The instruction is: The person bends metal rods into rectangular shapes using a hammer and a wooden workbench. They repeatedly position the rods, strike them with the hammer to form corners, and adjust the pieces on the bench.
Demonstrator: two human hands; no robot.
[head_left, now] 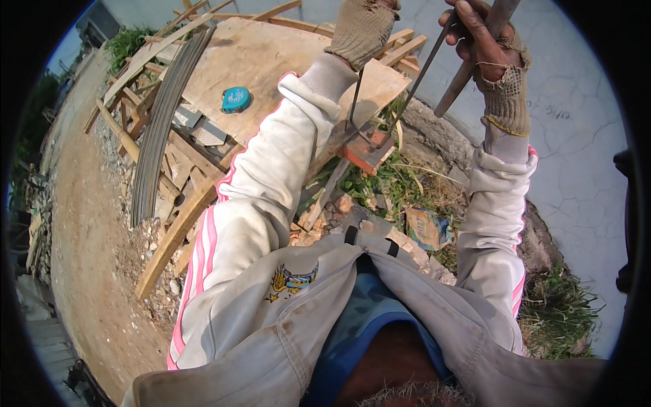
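Note:
My right hand (489, 51), in a worn knitted glove with bare fingers, grips a thick brown bar (456, 89) slanting down to the left. At its fingertips a thin dark rod (422, 80) runs down toward an orange-red block (369, 150) with dark metal pieces on top. My left hand (363, 30), also gloved, is raised over the plywood and partly cut off by the top edge. Its fingers look curled, but what they hold is hidden. Just below that wrist, a second thin dark rod (354, 102) drops toward the same block.
A teal tape measure (236, 100) lies on the plywood sheet (271, 51). Corrugated strips (166, 129), a bamboo pole (122, 136) and timber lie at the left, beside a dirt path (88, 203). A cracked pale wall (576, 136) stands right, above rubble, grass and a crumpled bag (427, 228).

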